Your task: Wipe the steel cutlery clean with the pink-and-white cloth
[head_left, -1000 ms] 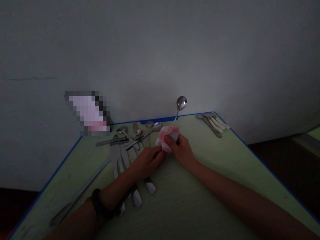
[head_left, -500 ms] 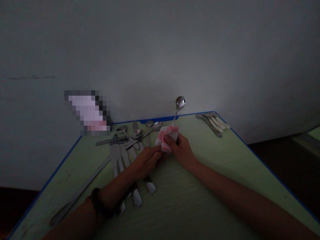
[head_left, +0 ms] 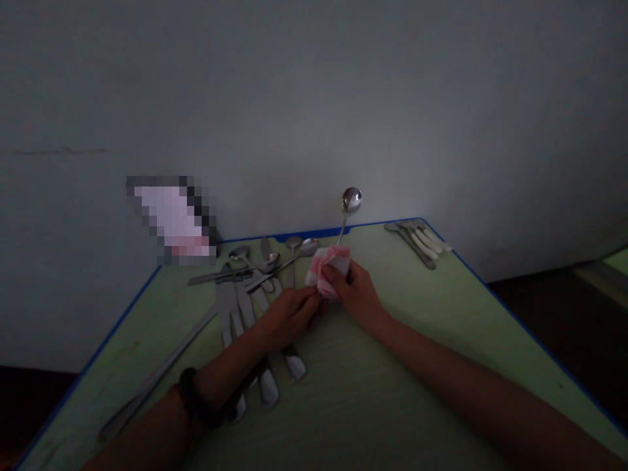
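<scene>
A shiny metal spoon (head_left: 352, 201) stands tilted upward, its bowl in front of the wall and its lower handle hidden. My right hand (head_left: 360, 294) is closed on a pink-and-white cloth (head_left: 333, 269) that wraps round the spoon's handle. My left hand (head_left: 289, 314) grips the lower end of the handle, just below the cloth; its fingertips are partly hidden. Under and behind my left forearm lies a loose pile of metal cutlery (head_left: 245, 297), with spoons and flat-handled pieces crossing each other.
Several forks or spoons, some white-handled (head_left: 424, 242), lie at the table's back right corner. A blurred-out upright device (head_left: 171, 219) leans on the wall (head_left: 314, 98) at back left. Long metal tongs (head_left: 157, 376) lie at left. The green table (head_left: 392, 405) has a blue edge.
The spoon's bowl has shifted very slightly left. Both hands keep nearly the same position and hold, and the cutlery on the table has not moved.
</scene>
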Tool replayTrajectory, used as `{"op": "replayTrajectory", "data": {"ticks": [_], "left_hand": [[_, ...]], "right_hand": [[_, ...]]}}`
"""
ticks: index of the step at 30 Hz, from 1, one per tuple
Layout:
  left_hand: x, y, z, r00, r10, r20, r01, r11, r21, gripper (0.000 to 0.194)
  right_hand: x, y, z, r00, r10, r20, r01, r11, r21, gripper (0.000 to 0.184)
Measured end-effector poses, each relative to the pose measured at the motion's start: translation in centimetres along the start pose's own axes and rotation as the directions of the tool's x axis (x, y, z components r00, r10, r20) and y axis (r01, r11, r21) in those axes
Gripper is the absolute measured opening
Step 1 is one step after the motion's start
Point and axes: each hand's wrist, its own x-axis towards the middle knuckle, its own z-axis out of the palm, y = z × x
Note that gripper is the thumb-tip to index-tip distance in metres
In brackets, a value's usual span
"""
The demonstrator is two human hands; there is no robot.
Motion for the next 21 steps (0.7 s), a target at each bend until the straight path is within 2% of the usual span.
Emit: {"op": "replayTrajectory", "data": {"ticks": [9, 16, 21], "left_hand": [[0.04, 0.05, 0.08, 0.996, -0.084, 0.020, 0.086, 0.990, -0.116, 0.038], [0.05, -0.13, 0.10, 0.996, -0.092, 0.016, 0.093, 0.981, -0.171, 0.039], [0.02, 0.05, 0.09, 0.994, -0.106, 0.009, 0.106, 0.984, -0.140, 0.041]], "right_hand": [[-0.12, -0.01, -0.02, 1.000, -0.012, 0.023, 0.012, 1.000, -0.023, 0.028], [-0.08, 0.10, -0.03, 0.999, -0.021, 0.024, 0.022, 0.999, -0.038, 0.027], [-0.04, 0.14, 0.02, 1.000, -0.012, 0.028, 0.013, 1.000, -0.021, 0.026]]}}
